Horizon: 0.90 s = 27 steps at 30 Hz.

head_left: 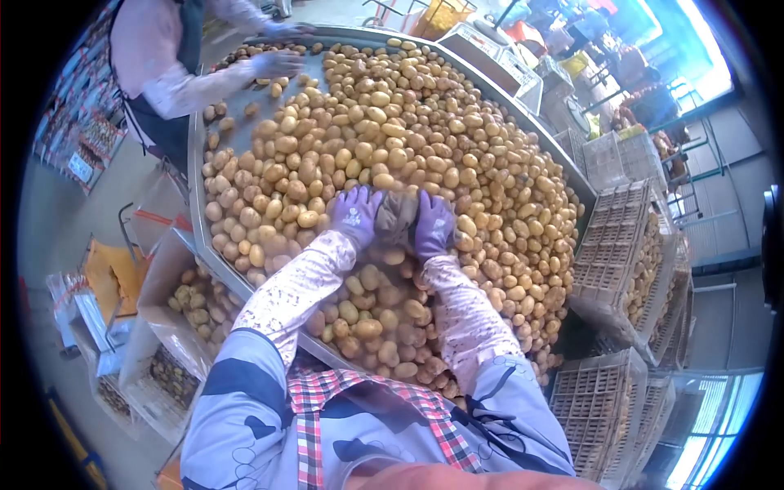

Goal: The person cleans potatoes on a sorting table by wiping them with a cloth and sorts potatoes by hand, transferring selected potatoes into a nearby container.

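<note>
Both my hands wear purple gloves and reach over a big heap of potatoes (pixel 359 139) on a metal-edged sorting table (pixel 198 163). Between them lies a crumpled dark grey-brown cloth (pixel 396 214). My left hand (pixel 357 214) touches the cloth's left side, its fingers pointing away from me. On the other side, my right hand (pixel 434 222) presses against the cloth, fingers partly bent. Whether either hand grips the cloth is hard to make out. Potatoes surround both hands and lie below my forearms.
A co-worker (pixel 155 65) stands at the table's far left, gloved hands over the potatoes. Plastic crates (pixel 612 237) are stacked at the right. Lined containers (pixel 159 367) with potatoes stand at the lower left. Weighing scales (pixel 574 116) stand beyond the table.
</note>
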Each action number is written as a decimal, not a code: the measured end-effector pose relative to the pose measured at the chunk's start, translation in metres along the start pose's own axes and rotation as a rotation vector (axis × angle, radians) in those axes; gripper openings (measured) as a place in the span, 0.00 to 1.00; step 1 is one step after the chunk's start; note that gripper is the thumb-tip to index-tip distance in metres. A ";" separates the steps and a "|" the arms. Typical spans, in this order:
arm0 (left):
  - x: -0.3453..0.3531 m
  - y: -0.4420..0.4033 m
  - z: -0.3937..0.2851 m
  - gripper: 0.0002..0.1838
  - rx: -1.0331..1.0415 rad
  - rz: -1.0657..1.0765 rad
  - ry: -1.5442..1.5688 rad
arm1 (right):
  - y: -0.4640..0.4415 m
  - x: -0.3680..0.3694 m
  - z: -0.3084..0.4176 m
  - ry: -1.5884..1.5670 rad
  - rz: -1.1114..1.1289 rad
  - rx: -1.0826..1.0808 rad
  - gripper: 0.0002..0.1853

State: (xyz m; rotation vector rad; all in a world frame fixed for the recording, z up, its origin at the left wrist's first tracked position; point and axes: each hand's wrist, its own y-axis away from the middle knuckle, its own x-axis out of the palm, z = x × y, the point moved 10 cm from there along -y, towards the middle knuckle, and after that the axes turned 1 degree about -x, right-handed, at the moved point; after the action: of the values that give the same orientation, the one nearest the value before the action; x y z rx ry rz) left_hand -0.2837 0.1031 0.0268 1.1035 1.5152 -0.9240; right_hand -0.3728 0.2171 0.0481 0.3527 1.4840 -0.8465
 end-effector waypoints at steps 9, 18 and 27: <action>-0.015 0.139 -0.003 0.28 0.177 0.280 1.080 | 0.110 -0.040 0.013 -0.961 -0.030 0.118 0.24; -0.036 0.160 -0.030 0.35 -0.395 0.167 2.700 | 0.078 -0.137 0.081 -0.907 -0.295 -0.249 0.22; -0.048 0.234 0.011 0.33 -0.227 -0.147 1.785 | 0.112 -0.058 0.074 -0.162 0.044 -0.277 0.11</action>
State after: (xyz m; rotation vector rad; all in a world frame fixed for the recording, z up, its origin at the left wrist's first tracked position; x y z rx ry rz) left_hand -0.0531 0.1512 0.0664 1.7124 2.9539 0.5155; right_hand -0.2360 0.2581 0.0796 0.1071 1.4134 -0.6088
